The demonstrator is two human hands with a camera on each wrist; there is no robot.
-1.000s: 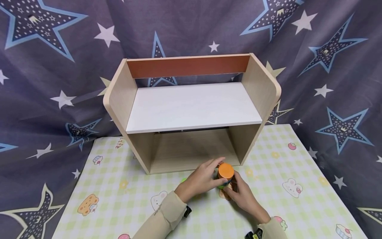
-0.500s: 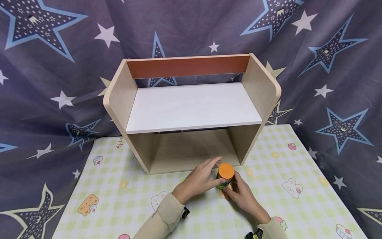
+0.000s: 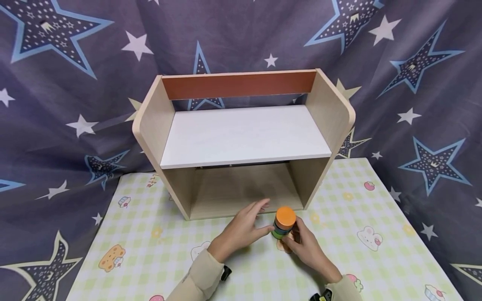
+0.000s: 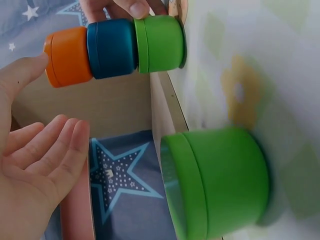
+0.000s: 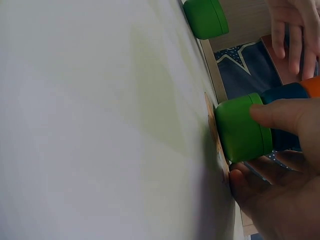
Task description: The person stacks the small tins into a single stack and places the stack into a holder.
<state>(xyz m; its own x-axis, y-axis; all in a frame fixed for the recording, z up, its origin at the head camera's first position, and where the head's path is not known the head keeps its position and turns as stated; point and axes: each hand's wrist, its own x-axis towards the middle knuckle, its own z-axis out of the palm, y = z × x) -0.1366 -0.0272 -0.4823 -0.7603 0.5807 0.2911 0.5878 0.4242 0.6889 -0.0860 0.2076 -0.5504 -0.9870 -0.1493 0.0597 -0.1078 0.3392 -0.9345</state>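
Observation:
Three small cups stand stacked on the table in front of the shelf unit: an orange cup (image 3: 285,216) on top, a blue cup (image 4: 112,48) in the middle and a green cup (image 4: 162,44) at the bottom. My right hand (image 3: 306,246) holds the bottom green cup from the right, thumb in front and fingers behind. Left of the stack, my left hand (image 3: 241,232) is spread with fingers extended and holds nothing. Its thumb tip is close to the orange cup; contact is unclear. Another green cup (image 4: 225,185), mouth up, stands apart, hidden by my left hand in the head view.
A wooden shelf unit (image 3: 244,136) with a white upper board stands just behind the stack. Its lower compartment (image 3: 241,188) faces me. A checked, printed cloth (image 3: 150,251) covers the table, and a star-patterned curtain (image 3: 241,37) hangs behind.
My left hand has drawn away to the left from the cup stack, uncovering more of its left side. My right hand and the stack stay in place.

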